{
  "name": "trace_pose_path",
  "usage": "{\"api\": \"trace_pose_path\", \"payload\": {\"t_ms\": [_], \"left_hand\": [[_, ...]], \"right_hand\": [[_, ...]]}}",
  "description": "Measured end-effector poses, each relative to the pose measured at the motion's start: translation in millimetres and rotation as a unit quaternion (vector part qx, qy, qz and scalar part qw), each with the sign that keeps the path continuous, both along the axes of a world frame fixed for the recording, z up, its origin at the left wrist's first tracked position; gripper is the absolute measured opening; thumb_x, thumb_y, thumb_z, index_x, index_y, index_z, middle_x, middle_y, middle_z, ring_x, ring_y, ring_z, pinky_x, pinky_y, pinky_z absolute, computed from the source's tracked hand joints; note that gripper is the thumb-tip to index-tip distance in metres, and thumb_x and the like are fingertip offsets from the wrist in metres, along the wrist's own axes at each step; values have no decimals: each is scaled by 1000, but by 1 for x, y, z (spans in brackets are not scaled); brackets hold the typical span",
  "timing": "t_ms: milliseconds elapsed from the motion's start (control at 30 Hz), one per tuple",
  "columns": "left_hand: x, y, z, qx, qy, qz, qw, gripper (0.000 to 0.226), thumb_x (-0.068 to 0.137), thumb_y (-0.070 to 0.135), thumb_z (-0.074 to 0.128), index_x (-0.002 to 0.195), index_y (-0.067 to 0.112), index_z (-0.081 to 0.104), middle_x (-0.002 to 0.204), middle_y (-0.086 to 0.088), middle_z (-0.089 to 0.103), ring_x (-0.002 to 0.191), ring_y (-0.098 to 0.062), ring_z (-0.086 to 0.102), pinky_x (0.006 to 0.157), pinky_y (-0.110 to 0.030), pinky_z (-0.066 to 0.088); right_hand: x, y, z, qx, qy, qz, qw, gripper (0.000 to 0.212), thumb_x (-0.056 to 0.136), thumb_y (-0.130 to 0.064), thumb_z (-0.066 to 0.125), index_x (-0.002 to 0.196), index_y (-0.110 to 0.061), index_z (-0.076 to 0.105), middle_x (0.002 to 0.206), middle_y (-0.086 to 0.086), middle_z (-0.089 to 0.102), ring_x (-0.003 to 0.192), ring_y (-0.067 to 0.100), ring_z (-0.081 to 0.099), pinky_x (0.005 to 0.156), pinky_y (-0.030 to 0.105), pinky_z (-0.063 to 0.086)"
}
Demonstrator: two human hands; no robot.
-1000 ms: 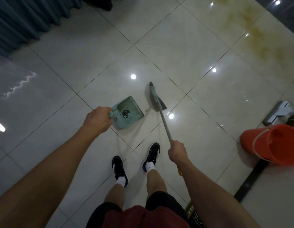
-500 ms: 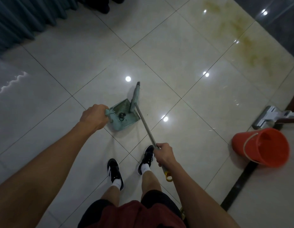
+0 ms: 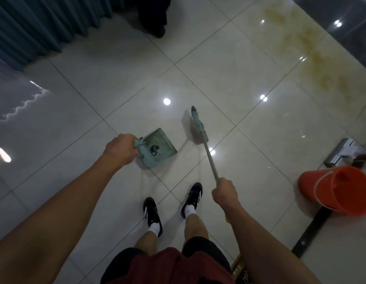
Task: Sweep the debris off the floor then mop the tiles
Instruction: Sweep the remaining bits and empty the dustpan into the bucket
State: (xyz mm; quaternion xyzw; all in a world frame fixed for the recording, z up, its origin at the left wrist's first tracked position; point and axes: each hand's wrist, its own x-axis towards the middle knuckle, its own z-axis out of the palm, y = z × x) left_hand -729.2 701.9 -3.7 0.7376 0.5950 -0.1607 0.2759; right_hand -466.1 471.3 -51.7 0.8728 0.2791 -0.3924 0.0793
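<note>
Broom (image 3: pixel 199 126) in your clenched right hand (image 3: pixel 224 191) stands right of the dustpan (image 3: pixel 157 148), whose handle your left hand (image 3: pixel 121 148) grips; its mouth faces the bristles.

bare arms, dark shorts (image 3: pixel 200 250), red top (image 3: pixel 174 267) — black striped sneakers (image 3: pixel 152 213), white socks (image 3: pixel 154 227).

Teal curtain (image 3: pixel 34 27), black shoes (image 3: pixel 152 214)
</note>
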Motion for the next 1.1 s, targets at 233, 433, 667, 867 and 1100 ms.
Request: {"api": "trace_pose_path", "payload": {"t_ms": [233, 433, 667, 867, 1100], "left_hand": [[-7, -9, -5, -2, -3, -22, 1000, 9, 90, 13, 63, 91, 22, 64, 82, -3, 58, 75, -27, 58, 68, -30, 45], [-12, -17, -2, -2, -7, -16, 1000, 11, 88, 12, 61, 85, 23, 62, 82, -3, 61, 74, -28, 59, 66, -31, 45], [-17, -27, 8, 3, -28, -18, 999, 12, 88, 14, 60, 87, 24, 65, 81, -2, 63, 72, -23, 60, 59, -28, 42], [5, -35, 31, 22, -38, -56, 997, 14, 88, 13, 60, 85, 25, 63, 80, -1, 63, 70, -22, 60, 55, -26, 40], [72, -43, 64, 42, -63, -134, 988, 9, 90, 16, 64, 88, 24, 66, 74, 4, 59, 68, -18, 58, 55, -26, 39]], "right_hand": [[-31, -8, -14, -13, 64, -13, 998, 32, 90, -7, 55, 121, 1, 61, 101, 15, 64, 77, 26, 62, 68, 36, 60], [-59, 0, -12, 55, 132, -54, 988, 39, 89, -4, 49, 123, -7, 67, 91, 13, 68, 73, 28, 65, 60, 37, 61], [-69, -5, 12, 118, 131, -102, 979, 42, 93, -4, 46, 130, -8, 63, 92, 8, 66, 69, 21, 62, 48, 25, 50], [-49, -24, 33, 170, 111, -204, 958, 38, 95, -6, 51, 131, -4, 60, 83, 6, 64, 66, 21, 62, 61, 36, 58], [3, -66, 49, 203, 135, -391, 888, 26, 92, -1, 51, 114, 2, 65, 71, 15, 60, 53, 22, 54, 43, 26, 46]]}}
